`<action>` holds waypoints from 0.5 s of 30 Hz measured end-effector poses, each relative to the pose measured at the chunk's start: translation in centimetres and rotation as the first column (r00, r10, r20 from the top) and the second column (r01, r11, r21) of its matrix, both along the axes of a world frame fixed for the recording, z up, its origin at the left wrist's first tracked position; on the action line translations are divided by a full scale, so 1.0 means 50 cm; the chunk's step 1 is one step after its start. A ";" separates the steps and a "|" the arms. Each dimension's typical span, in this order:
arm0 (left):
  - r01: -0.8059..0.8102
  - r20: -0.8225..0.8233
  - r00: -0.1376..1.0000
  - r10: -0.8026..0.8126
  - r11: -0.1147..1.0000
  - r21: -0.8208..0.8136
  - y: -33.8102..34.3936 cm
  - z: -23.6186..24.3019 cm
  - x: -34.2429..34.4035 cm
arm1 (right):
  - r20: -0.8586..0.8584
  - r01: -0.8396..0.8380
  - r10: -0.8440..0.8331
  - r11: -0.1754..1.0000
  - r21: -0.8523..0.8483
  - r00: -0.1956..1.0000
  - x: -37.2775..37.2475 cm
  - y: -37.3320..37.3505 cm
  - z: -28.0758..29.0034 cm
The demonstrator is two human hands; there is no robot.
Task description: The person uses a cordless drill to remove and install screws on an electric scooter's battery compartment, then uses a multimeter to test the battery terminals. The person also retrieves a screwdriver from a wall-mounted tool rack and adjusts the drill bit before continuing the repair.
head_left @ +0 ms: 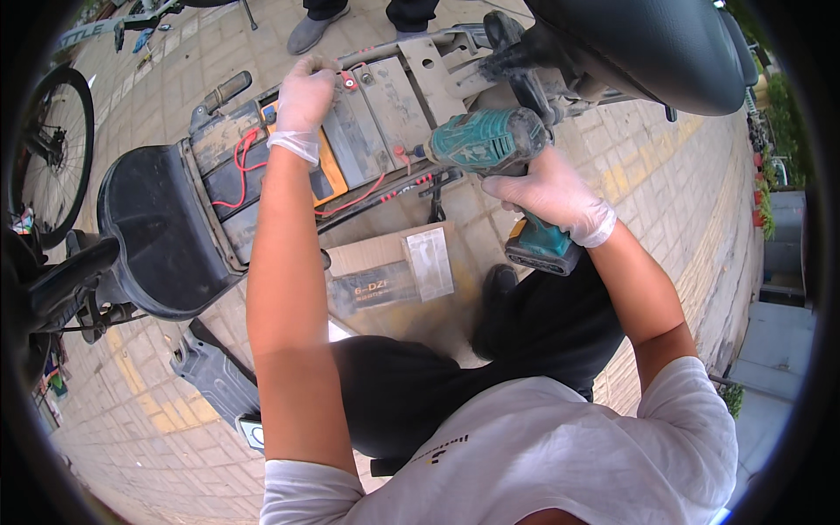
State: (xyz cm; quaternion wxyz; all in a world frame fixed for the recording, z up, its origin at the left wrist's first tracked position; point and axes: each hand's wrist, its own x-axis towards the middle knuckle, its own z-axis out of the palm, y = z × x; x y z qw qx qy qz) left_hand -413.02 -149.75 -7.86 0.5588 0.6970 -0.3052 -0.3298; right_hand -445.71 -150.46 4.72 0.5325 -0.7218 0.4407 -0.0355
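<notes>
— Step?
— Likely fastening or loosening: right hand [547, 191] grips drill [486, 142], bit [419, 151] at red terminal [401, 151]; battery [379, 107] in frame [439, 87]. Left hand [304, 94] near far end, grip unclear.
— Next?
— Probably steady, square bit.

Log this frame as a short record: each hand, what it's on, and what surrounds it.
Left grip: gloved hand over the far end of the grey batteries; finger contact unclear
Right grip: gloved hand around the handle of a teal power drill
Drill tip: at or very near a red terminal cap; contact unclear
Right of batteries: black saddle
Ground: paving, with a cardboard box between the batteries and the wearer
Background: bicycle wheel at left; another person's shoe beyond
</notes>
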 end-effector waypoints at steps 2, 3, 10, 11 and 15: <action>0.105 -0.105 0.989 -0.104 0.995 -0.005 0.009 0.008 0.005 | 0.013 -0.005 0.005 1.000 -0.011 1.000 0.006 0.002 -0.007; 0.164 -0.161 0.973 -0.165 0.986 -0.022 0.016 0.011 0.006 | 0.036 -0.006 0.007 1.000 -0.025 0.999 0.009 0.004 -0.010; 0.568 0.226 0.704 -0.673 0.725 0.390 0.051 0.028 -0.050 | 0.071 -0.017 0.022 0.998 -0.067 0.997 0.018 0.004 -0.015; 0.592 0.307 0.617 -0.724 0.685 0.425 0.052 0.026 -0.066 | 0.042 -0.040 0.043 0.996 -0.081 0.998 0.019 0.001 -0.016; 0.546 0.439 0.462 -0.770 0.638 0.543 0.055 0.012 -0.114 | -0.009 -0.104 0.104 0.988 -0.110 0.995 0.024 -0.016 -0.019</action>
